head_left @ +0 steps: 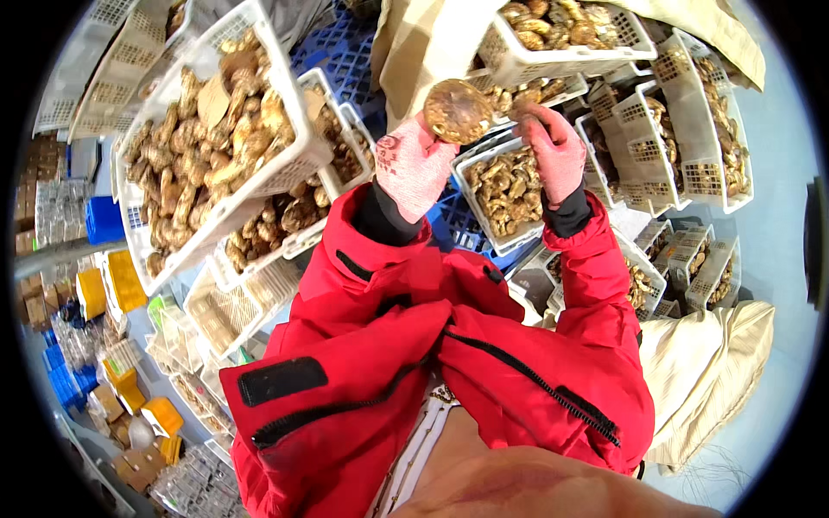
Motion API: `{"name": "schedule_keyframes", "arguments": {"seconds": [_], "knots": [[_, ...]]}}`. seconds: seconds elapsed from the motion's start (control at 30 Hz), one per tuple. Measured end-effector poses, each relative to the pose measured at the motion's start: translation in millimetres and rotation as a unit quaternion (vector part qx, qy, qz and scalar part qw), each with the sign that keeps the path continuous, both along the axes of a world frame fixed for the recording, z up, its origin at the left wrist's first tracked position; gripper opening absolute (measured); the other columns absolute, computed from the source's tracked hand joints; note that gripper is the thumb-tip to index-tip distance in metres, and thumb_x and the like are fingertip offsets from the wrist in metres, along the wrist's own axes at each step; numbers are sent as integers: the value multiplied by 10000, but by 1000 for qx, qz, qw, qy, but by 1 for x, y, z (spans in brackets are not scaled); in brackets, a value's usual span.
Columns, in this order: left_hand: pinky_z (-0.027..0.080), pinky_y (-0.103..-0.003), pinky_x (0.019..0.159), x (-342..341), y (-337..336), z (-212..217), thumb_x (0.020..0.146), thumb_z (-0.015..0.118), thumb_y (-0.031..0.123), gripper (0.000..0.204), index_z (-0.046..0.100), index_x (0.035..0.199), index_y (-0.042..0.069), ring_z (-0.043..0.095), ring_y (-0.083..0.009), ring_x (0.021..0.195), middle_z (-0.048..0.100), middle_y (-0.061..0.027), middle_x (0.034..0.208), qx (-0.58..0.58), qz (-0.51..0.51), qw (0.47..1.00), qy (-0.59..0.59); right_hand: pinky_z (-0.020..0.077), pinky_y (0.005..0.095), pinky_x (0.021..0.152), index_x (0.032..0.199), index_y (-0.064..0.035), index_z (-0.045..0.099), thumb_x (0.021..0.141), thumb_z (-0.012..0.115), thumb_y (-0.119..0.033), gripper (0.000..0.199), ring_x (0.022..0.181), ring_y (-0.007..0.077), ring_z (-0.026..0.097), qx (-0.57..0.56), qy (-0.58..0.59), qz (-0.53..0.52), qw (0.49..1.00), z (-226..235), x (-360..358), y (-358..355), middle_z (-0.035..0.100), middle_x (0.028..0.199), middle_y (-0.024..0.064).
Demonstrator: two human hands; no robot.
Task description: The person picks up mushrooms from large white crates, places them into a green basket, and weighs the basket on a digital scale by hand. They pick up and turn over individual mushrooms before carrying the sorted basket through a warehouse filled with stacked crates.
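Holding a broad brown mushroom (458, 111) at its edge in the gloved left grip (416, 168), raised near a white basket (518, 240) of heaped mushrooms (505, 194). Curled narrow with the gloved right grip (555, 154) just beside it; possibly pinching something dark, too unclear to say.

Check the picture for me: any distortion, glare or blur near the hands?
Head view: black fisheye corners, with the yellow box leaning near the rim; head view: bright light washes out the pale cloth; head view: the mushroom in the left fingers reads clearly; head view: dark tips on the right fingers hide any grip.
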State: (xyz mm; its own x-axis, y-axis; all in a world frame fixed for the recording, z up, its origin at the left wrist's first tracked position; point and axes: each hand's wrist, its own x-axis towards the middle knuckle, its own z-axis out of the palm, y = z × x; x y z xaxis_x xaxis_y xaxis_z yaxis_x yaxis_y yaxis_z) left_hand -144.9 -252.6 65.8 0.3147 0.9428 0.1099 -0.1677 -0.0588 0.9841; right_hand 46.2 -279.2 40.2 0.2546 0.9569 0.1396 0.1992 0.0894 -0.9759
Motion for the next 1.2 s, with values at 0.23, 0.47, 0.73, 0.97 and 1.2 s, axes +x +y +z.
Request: {"name": "schedule_keyframes", "arguments": {"seconds": [0.23, 0.47, 0.73, 0.97, 1.2], "knots": [[445, -258, 693, -105, -65, 17, 755, 549, 87, 227, 575, 975, 39, 566, -132, 767, 621, -80, 832, -19, 15, 981, 190, 446, 229, 672, 1057, 8, 540, 859, 410, -141, 280, 747, 115, 563, -130, 115, 203, 964, 24, -80, -31, 598, 884, 78], [449, -262, 713, -176, -97, 23, 748, 557, 43, 233, 561, 978, 9, 575, -148, 788, 618, -77, 885, -5, 113, 987, 115, 429, 245, 761, 1110, 13, 495, 782, 543, -98, 349, 857, 117, 551, -221, 33, 460, 859, 24, -176, -29, 567, 964, 54], [439, -237, 714, -226, -124, 2, 749, 609, 58, 294, 541, 1026, -11, 536, -84, 809, 613, -52, 895, -56, 247, 941, 225, 414, 205, 565, 935, -21, 591, 752, 612, -116, 208, 652, 81, 545, -302, 24, 585, 752, -3, -262, -12, 604, 791, 12], [435, -234, 706, -238, -141, -5, 758, 603, 72, 229, 554, 970, 3, 526, -88, 766, 594, -17, 835, -113, 403, 907, -39, 439, 225, 594, 941, -11, 585, 736, 615, -122, 235, 662, 103, 554, -229, -17, 608, 760, -23, -310, -9, 597, 771, 17], [440, -239, 698, -286, -195, -39, 754, 583, 81, 231, 564, 966, -7, 547, -96, 778, 600, -19, 850, -164, 499, 850, -31, 438, 233, 587, 903, -9, 599, 716, 650, -181, 259, 642, 94, 545, -197, -154, 584, 772, -14, -376, -48, 601, 707, 50]]}}
